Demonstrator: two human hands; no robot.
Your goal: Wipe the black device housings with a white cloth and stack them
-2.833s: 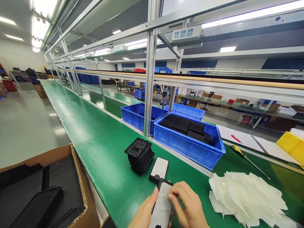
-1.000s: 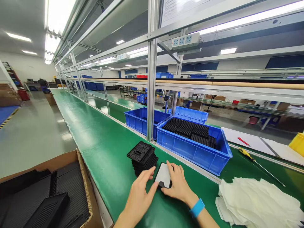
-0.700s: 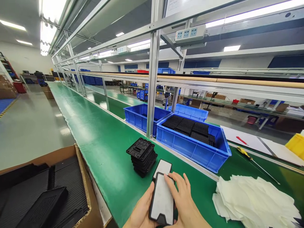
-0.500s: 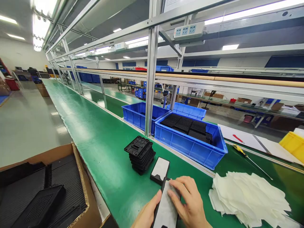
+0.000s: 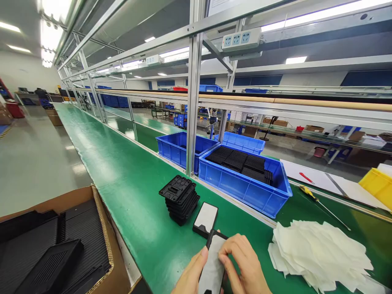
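A black frame with a light grey sheet on its face (image 5: 212, 267) is between my hands at the bottom centre. My left hand (image 5: 192, 271) grips its left edge, thumb along the rim. On the right side, my right hand (image 5: 243, 263) has bent fingers pressed together at the sheet's edge. Just beyond lies a similar black frame with a white face (image 5: 206, 217), flat on the green bench (image 5: 128, 175). Left of that stands a stack of black plates (image 5: 180, 198). To the right is a loose pile of thin white sheets (image 5: 318, 253).
A blue bin of black ribbed parts (image 5: 245, 185) stands behind, beside another blue bin (image 5: 171, 149) and a metal post (image 5: 193, 102). A screwdriver (image 5: 315, 199) lies at the right. At lower left is a cardboard box (image 5: 104, 228) holding black parts.
My right hand's fingers have drawn from the middle of the grey sheet toward its right edge and bent closer together. My left hand still holds the frame.
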